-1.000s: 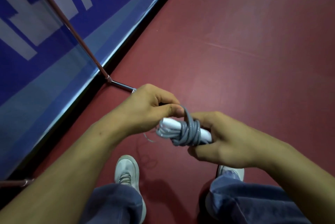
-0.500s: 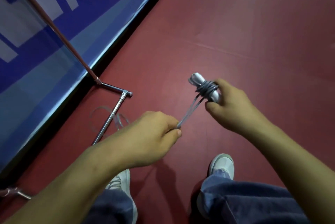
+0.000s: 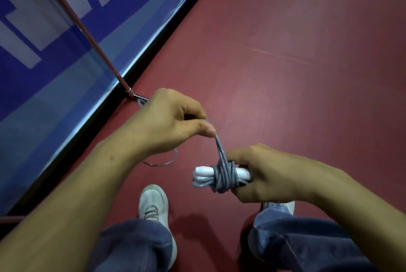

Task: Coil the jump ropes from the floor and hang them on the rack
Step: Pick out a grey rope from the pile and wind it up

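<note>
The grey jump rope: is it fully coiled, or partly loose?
Partly loose. The jump rope wraps the white handles in the right hand, but the left hand pinches a strand leading up from the bundle.

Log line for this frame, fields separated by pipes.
stage: wrapping cord round handles | left hand: pinches grey cord taut | right hand: grips white handles with wraps | hung: not yet

Forearms (image 3: 66,201) bare; blue denim trousers (image 3: 136,247), cuffs bunched over pale grey-white sneakers (image 3: 153,197) — grey laces (image 3: 151,211) on left one
</note>
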